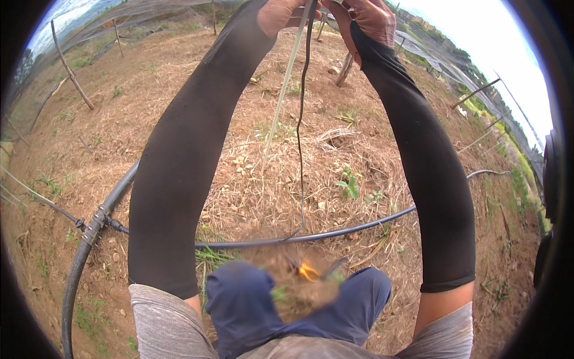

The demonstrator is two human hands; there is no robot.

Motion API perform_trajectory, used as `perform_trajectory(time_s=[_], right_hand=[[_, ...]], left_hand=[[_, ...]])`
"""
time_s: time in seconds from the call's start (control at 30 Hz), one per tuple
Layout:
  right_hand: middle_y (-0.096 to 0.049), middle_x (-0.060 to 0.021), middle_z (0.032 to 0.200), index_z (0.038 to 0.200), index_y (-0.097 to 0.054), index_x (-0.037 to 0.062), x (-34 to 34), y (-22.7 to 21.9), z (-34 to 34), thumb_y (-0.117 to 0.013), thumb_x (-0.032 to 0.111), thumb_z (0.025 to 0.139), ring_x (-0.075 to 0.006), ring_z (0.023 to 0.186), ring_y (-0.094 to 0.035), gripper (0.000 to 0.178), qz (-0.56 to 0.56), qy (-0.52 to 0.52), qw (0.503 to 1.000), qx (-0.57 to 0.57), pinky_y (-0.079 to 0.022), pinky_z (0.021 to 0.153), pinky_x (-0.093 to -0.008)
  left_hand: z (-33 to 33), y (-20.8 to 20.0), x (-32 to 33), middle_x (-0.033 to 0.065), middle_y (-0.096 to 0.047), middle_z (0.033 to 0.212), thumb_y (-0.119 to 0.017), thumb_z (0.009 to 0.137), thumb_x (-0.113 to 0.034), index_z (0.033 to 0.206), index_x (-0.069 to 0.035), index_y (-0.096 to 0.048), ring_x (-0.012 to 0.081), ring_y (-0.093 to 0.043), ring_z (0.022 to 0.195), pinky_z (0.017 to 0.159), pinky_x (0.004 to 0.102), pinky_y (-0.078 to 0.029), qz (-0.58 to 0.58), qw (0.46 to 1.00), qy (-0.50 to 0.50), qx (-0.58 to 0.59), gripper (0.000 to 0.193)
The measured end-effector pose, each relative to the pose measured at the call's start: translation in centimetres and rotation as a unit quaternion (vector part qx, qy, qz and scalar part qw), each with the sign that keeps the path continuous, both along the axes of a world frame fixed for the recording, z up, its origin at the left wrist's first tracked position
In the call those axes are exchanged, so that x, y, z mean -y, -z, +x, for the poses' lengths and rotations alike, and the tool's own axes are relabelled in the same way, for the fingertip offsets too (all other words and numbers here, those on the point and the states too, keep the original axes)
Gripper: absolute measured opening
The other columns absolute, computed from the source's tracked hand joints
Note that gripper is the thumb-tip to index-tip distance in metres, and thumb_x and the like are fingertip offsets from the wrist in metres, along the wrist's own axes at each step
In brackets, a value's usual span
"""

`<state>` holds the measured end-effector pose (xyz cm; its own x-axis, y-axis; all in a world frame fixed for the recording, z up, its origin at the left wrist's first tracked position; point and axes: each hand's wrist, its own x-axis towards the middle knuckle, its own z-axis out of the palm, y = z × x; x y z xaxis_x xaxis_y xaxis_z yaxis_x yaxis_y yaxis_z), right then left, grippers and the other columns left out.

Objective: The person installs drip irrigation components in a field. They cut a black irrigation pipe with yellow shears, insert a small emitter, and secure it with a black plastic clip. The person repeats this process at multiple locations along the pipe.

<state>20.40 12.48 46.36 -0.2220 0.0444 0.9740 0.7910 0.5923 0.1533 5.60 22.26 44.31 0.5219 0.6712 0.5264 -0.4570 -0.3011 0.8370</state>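
Observation:
Both my hands are raised close together at the top edge, which cuts off part of the fingers. My left hand [278, 17] is closed where a thin black tube [301, 113] and a pale, narrow strip [284, 90] run up to it. The tube hangs down in front of me to the black hose [311, 237] on the ground; the strip slants down to the left. Just right of them, my right hand [373, 25] has its fingers bent inward, and what lies between them is hidden. Black sleeves cover both forearms.
A thicker black pipe [73, 287] with a clamped fitting [94, 224] curves along the left. Between my knees lies a blurred orange-handled tool [308, 272]. Wooden posts [72, 75] and netting [430, 57] border the dry, straw-covered slope. A small green plant [349, 186] grows ahead.

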Motion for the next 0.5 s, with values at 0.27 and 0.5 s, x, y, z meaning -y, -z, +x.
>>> perform_trajectory(time_s=[0.27,0.5], right_hand=[[-0.055,-0.0066,0.072,0.079,-0.066,0.009,1.1,-2.0,0.6,-0.075,0.006,0.076,-0.0248,0.069,-0.061,0.009,0.08,0.076,0.981,0.157,-0.049,0.058,-0.0343],[-0.059,-0.0071,0.075,0.081,-0.068,0.0079,-0.1,-0.5,1.1,-0.072,0.01,0.08,-0.0233,0.072,-0.062,0.005,-0.036,0.066,0.995,0.066,-0.05,0.062,-0.0349]], left_hand=[[0.0,0.0,-0.1,0.0045,-0.071,0.088,-0.064,0.094,-0.029,0.105,-0.005,-0.07,0.0154,-0.068,0.075,0.069,0.0283,-0.055,0.012,1.0,0.003,0.001,0.027],[0.3,0.8,0.5,0.0055,-0.071,0.087,-0.063,0.095,-0.027,0.106,-0.004,-0.07,0.0162,-0.068,0.074,0.068,0.0282,-0.055,-0.003,1.0,-0.011,0.01,0.026]])
